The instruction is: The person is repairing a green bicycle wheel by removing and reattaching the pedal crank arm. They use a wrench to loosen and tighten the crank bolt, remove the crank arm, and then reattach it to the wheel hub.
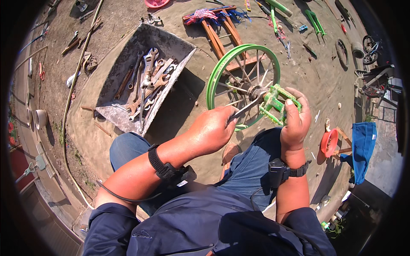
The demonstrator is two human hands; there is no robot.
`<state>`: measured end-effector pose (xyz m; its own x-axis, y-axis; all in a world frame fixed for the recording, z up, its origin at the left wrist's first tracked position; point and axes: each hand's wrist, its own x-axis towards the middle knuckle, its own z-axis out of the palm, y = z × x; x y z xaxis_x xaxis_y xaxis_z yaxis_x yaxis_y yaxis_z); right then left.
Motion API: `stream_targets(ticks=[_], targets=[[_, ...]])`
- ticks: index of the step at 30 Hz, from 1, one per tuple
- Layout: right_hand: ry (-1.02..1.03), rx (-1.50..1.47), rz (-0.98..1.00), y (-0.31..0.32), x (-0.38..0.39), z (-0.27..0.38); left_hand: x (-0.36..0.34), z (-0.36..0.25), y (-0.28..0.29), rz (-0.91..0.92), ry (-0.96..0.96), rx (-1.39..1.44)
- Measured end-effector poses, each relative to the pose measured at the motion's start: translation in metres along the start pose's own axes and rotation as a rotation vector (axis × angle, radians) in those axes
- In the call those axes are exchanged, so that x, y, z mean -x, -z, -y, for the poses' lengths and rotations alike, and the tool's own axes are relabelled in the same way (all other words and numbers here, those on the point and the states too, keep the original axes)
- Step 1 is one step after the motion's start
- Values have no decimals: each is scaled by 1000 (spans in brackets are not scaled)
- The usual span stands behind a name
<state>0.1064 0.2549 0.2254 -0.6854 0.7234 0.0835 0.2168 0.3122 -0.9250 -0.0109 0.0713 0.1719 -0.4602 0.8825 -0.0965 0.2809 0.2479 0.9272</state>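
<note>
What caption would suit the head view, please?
Left hand holding a metal bar, right hand a green pedal, beside a wheel.

Brown ground (320,89) bears a metal tray (173,45) and, seemingly, a tyre (338,50).

The wheel rim (210,87) and pedal (277,104) are bright green, the trousers (133,149) blue, the shirt (177,226) navy.

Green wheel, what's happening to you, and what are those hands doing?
A person sitting by the green wheel is handling parts at its middle. Their left hand grips a metal tool that reaches toward the hub, and their right hand holds a green pedal-like part beside it. Whether the tool touches the hub is hard to tell. Wrenches lie in a metal tray to the left of the wheel.
</note>
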Motion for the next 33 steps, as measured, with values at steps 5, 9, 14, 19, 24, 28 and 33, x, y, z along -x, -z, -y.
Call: stream_targets(ticks=[5,9,14,19,24,28,33], targets=[[-31,-52,7,4,1,-2,-3,2,-5,259,283,429],[-30,-48,-6,6,0,-6,-2,1,-12,260,293,472],[-141,-168,-22,9,3,-4,4,-1,-34,183,278,459],[-169,-173,-14,11,5,-3,11,-2,-48,108,268,466],[-154,-158,5,4,0,-2,14,-3,-43,98,290,500],[-154,-59,89,-1,-8,6,15,-3,-38,77,366,623],[-97,-190,179,-10,-19,8,13,7,-30,39,261,602]])
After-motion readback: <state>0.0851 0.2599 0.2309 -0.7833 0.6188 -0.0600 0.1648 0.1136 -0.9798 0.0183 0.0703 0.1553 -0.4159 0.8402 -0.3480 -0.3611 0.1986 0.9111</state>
